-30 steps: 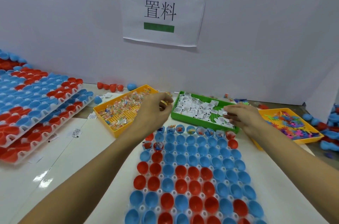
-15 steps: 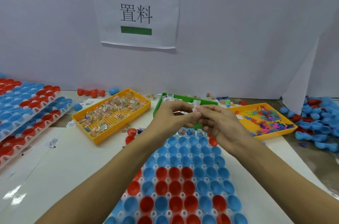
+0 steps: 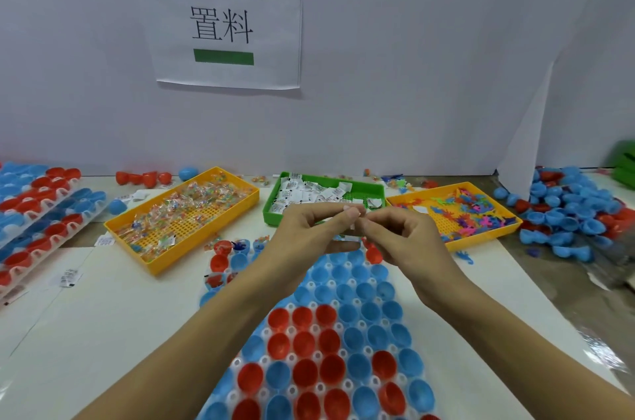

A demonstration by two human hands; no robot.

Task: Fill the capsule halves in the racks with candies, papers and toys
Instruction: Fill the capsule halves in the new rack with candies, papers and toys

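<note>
The left hand (image 3: 311, 230) and right hand (image 3: 400, 235) meet fingertip to fingertip above the far end of the rack (image 3: 330, 333) of red and blue capsule halves, both pinching a small white paper (image 3: 352, 224) between curled fingers. Just beyond the fingers sits the green tray (image 3: 271, 210) of folded papers; the candy tray (image 3: 192, 240) lies to their left, the toy tray (image 3: 494, 234) to their right. Above, a wall sign (image 3: 223, 24) reads 置料

Rack (image 3: 347, 344) is lying nearest on the counter (image 3: 103, 333); behind it, candy tray (image 3: 182, 216) is sitting left, paper tray (image 3: 323, 194) centre, toy tray (image 3: 457, 213) right, loose capsule halves (image 3: 570, 213) piling far right.
</note>
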